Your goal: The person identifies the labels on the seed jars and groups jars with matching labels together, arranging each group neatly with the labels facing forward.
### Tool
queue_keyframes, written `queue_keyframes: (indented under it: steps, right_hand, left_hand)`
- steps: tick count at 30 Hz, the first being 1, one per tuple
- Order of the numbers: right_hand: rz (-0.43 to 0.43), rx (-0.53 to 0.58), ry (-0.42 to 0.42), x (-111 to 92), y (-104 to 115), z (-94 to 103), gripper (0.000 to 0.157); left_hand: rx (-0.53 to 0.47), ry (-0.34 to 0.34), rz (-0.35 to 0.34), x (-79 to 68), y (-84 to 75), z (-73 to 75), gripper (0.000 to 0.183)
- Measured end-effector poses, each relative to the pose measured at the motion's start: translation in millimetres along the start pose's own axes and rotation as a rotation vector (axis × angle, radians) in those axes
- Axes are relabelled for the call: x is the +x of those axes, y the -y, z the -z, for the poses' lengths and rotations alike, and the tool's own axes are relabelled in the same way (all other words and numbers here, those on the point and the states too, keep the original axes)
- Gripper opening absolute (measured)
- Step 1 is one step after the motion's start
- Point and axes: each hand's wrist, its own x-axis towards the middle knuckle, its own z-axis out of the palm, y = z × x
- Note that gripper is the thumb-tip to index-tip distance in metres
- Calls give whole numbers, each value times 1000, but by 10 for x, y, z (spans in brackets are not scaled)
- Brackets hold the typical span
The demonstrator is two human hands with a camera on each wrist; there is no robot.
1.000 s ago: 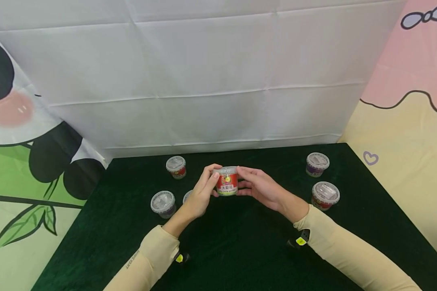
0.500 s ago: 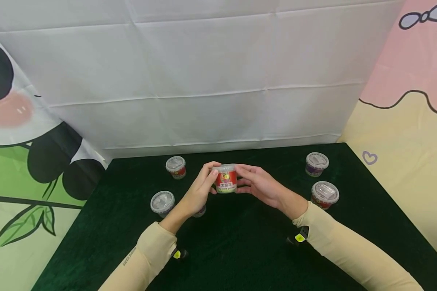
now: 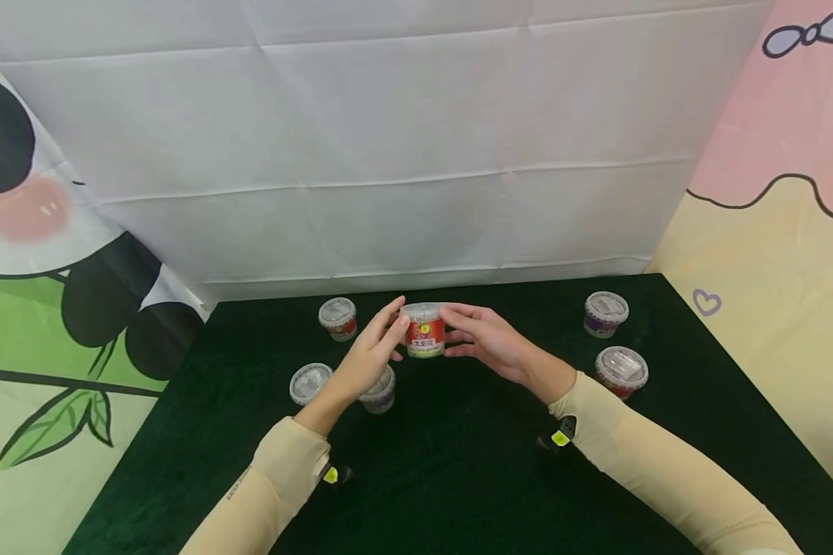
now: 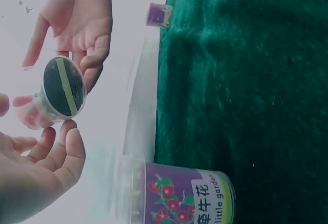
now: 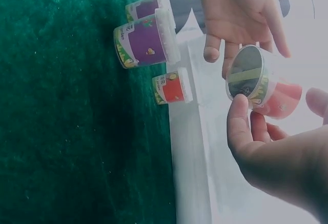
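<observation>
Both hands hold a small clear-lidded plastic tub (image 3: pixel 425 330) with a red flower-print label, upright above the dark green table. My left hand (image 3: pixel 368 356) has its thumb at the tub's left front and its index finger up by the lid. On the opposite side, my right hand (image 3: pixel 489 343) sets its thumb near the lid and its other fingers lower along the wall. The wrist views look up at the tub's dark base (image 4: pixel 64 86), crossed by a pale green strip. A purple-labelled tub (image 3: pixel 378 391) stands beneath the left forearm.
Two more tubs stand left: a lidded tub (image 3: pixel 311 382) partly behind the left wrist and a red-labelled tub (image 3: pixel 338 318) farther back. At right are a purple-labelled tub (image 3: pixel 605 314) and a red-labelled tub (image 3: pixel 621 370). A white cloth (image 3: pixel 416 154) hangs behind the table (image 3: pixel 472 478).
Both hands have raised the red-labelled tub slightly, away and to the left. The purple-labelled tub under the left arm now shows more. The other tubs have stayed put.
</observation>
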Motion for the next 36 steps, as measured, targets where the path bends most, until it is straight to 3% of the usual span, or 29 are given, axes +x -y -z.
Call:
queue_keyframes:
  steps: [13, 26, 36]
  right_hand:
    - [-19, -11, -36, 136, -56, 31, 54]
    - [-69, 22, -47, 455, -8, -27, 56]
    - [-83, 42, -161, 765, -35, -160, 51]
  left_hand:
    - [57, 59, 124, 73, 73, 139, 63]
    - [59, 236, 299, 337, 32, 582, 67]
    - [51, 216, 338, 462, 116, 757, 59]
